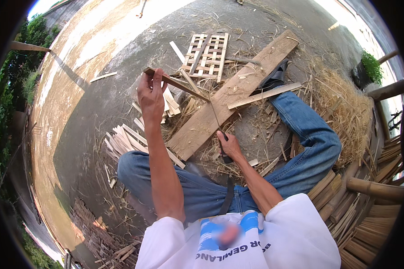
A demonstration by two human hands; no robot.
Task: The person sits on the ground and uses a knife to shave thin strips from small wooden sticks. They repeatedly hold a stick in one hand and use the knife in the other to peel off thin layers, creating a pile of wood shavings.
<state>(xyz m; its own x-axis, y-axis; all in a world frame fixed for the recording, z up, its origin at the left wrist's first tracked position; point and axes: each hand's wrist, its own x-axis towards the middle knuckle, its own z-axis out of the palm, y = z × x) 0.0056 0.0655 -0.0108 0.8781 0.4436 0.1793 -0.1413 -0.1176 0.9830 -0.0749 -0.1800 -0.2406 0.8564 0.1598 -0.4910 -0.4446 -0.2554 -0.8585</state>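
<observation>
Ground (87,157): grey, strewn with fibrous shavings (345,112).
Strip (180,85): one, flat, brown, clamped in left fingers (157,77).
Knife (217,118): one, thin-bladed, gripped by right fingers (222,136).
Plank (256,76): one, wooden, laid beyond right fingers.

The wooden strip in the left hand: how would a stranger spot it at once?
Find the wide board slanting across the middle. To its left, the left hand grips the wooden strip near one end; the other end reaches the knife in the right hand. Unlike the pale strips lying loose nearby, this one is darker brown and held up.
</observation>
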